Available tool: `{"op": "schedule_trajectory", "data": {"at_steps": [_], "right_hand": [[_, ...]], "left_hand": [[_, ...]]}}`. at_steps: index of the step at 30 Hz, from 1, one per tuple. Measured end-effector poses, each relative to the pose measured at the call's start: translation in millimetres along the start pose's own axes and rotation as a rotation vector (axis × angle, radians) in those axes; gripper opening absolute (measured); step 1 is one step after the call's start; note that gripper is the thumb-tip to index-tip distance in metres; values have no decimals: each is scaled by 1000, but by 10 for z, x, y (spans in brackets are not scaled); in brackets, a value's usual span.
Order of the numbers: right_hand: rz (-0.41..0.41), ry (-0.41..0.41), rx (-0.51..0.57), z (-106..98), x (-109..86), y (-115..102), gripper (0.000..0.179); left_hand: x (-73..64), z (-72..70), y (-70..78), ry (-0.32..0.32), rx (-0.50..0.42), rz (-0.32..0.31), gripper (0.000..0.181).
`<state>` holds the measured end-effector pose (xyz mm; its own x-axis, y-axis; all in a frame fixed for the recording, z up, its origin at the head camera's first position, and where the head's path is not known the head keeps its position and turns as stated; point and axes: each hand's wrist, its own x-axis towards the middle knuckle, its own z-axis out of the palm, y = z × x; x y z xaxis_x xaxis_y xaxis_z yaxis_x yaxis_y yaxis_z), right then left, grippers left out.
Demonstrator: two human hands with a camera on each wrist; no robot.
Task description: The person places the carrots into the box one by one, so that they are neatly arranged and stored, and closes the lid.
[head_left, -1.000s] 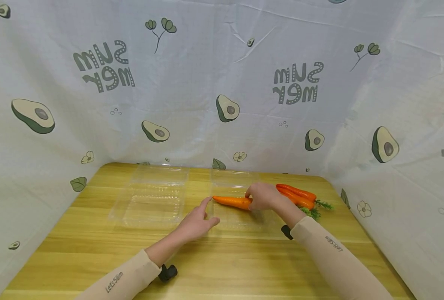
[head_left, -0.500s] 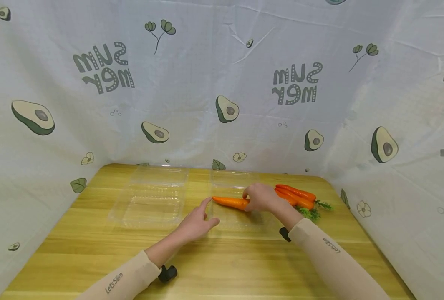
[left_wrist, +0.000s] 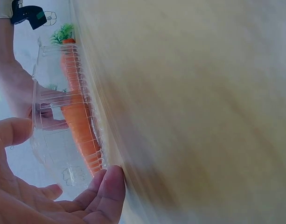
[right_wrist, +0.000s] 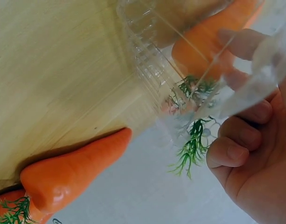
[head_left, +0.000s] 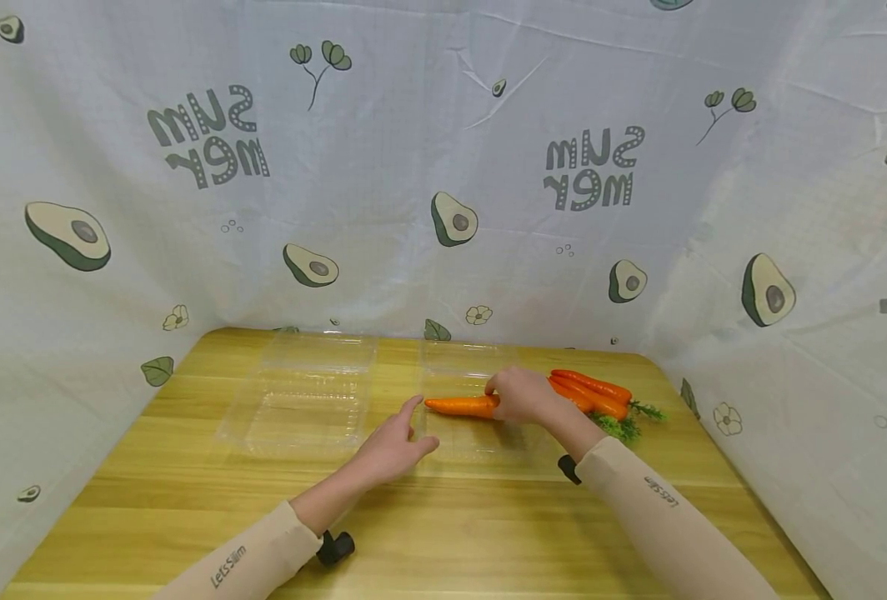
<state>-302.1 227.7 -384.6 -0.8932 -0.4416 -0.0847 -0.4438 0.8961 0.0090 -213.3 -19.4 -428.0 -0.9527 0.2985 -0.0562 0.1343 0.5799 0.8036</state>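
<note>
My right hand [head_left: 522, 394] holds an orange carrot [head_left: 462, 406] by its thick leafy end, over the base of the right clear plastic container [head_left: 462, 442]. Its thumb and index finger pinch the carrot behind the clear wall in the right wrist view. The carrot lies lengthwise inside, tip pointing left. My left hand [head_left: 387, 446] rests at the container's left side, index finger stretched toward the corner and thumb apart. In the left wrist view, its fingertips [left_wrist: 112, 182] sit at the container's lower edge, beside the carrot tip.
A second clear container [head_left: 304, 417] stands with its lid raised on the left of the wooden table [head_left: 458, 542]. Several more carrots [head_left: 593, 392] with green tops lie to the right, partly behind my right hand. A printed cloth [head_left: 383, 167] closes off the back and sides.
My right hand has shifted slightly left with the carrot, and the carrot's tip has dipped a little. My left hand has stayed in place.
</note>
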Motion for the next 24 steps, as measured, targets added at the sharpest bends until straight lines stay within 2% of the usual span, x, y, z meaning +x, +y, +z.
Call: {"op": "schedule_trajectory", "data": {"at_steps": [15, 18, 24], "right_hand": [[21, 5, -22, 1, 18, -16, 4], [21, 20, -26, 12, 14, -14, 7], [28, 34, -23, 5, -19, -39, 24]], "left_hand": [[-5, 11, -3, 3, -6, -6, 80], [-3, 12, -1, 3, -7, -5, 80], [1, 13, -1, 5, 5, -5, 80]]}}
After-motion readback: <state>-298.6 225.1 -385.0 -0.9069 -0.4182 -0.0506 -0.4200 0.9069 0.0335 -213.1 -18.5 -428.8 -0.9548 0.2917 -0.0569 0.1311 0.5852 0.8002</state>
